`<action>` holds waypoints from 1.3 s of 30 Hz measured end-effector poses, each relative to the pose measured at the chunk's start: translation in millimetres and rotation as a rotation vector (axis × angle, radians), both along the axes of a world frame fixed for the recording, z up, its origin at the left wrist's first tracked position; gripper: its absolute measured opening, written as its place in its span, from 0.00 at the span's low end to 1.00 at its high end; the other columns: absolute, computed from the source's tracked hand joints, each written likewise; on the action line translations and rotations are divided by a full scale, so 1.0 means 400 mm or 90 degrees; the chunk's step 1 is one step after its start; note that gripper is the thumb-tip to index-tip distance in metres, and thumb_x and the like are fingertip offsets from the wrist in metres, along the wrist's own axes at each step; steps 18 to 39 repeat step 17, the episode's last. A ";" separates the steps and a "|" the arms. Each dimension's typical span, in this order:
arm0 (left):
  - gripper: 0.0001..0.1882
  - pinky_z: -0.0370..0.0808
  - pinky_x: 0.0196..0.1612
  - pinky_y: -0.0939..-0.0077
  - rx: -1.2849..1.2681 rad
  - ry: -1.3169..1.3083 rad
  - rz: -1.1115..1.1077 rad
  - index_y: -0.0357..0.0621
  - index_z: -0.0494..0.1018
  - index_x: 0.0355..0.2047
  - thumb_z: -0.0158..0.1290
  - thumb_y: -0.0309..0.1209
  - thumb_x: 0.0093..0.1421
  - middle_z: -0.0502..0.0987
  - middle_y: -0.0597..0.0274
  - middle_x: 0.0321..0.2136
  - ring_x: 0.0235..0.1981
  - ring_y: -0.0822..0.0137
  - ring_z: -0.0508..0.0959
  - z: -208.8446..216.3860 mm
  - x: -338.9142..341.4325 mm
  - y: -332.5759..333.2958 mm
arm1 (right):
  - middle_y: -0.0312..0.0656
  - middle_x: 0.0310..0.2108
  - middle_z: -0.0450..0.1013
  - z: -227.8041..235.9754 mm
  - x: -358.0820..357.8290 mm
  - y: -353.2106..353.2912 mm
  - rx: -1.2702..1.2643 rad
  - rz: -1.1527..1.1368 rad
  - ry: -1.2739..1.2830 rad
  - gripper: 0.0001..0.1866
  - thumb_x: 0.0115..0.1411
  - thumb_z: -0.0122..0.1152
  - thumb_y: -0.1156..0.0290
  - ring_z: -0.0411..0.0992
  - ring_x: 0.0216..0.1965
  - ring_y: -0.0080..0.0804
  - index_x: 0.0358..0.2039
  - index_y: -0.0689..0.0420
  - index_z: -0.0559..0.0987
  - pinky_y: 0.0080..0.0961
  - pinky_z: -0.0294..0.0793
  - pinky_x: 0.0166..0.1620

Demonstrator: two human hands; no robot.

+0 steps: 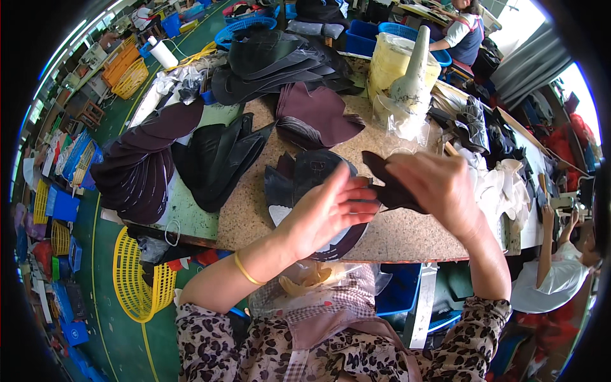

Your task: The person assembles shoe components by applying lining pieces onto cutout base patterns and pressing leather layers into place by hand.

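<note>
My left hand [334, 213] is open above the near edge of the worktable, palm turned sideways and fingers stretched to the right. It hovers over a curved dark cut piece [315, 169] with a grey patch and a brown edge. To its right my right hand [439, 191], blurred by motion, has its fingers closed on a dark brown cut piece [398, 192], which looks thin and flexible. A stack of maroon cut pieces [324, 114] lies just beyond. Black cut pieces [219, 162] and a fanned pile of dark maroon pieces [143, 165] lie to the left.
A yellowish tub [386, 60] with a whitish cone-shaped object [412, 70] stands at the back right of the speckled table [245, 226]. White pieces [506, 191] crowd the right side. A yellow basket [137, 280] stands below left. Co-workers sit at the back and right.
</note>
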State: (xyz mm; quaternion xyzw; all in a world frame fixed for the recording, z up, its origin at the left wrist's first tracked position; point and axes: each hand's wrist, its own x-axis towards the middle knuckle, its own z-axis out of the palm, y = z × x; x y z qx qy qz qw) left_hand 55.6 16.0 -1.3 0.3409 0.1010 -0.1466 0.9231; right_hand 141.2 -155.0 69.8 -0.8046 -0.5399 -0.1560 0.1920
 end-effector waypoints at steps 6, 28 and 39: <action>0.22 0.73 0.46 0.70 -0.158 0.057 -0.023 0.39 0.67 0.48 0.43 0.44 0.63 0.74 0.58 0.42 0.42 0.65 0.75 -0.037 0.049 -0.028 | 0.28 0.16 0.65 -0.094 -0.149 -0.019 -0.074 0.215 -0.073 0.12 0.51 0.61 0.63 0.63 0.13 0.17 0.34 0.55 0.77 0.17 0.63 0.13; 0.21 0.46 0.62 0.49 1.071 -0.956 -0.462 0.53 0.66 0.53 0.47 0.34 0.57 0.55 0.58 0.61 0.60 0.62 0.59 -0.157 0.038 -0.154 | 0.39 0.27 0.74 -0.174 -0.050 -0.252 0.177 -0.252 0.256 0.08 0.56 0.55 0.81 0.70 0.21 0.21 0.37 0.60 0.78 0.14 0.68 0.23; 0.21 0.46 0.62 0.49 1.071 -0.956 -0.462 0.53 0.66 0.53 0.47 0.34 0.57 0.55 0.58 0.61 0.60 0.62 0.59 -0.157 0.038 -0.154 | 0.39 0.27 0.74 -0.174 -0.050 -0.252 0.177 -0.252 0.256 0.08 0.56 0.55 0.81 0.70 0.21 0.21 0.37 0.60 0.78 0.14 0.68 0.23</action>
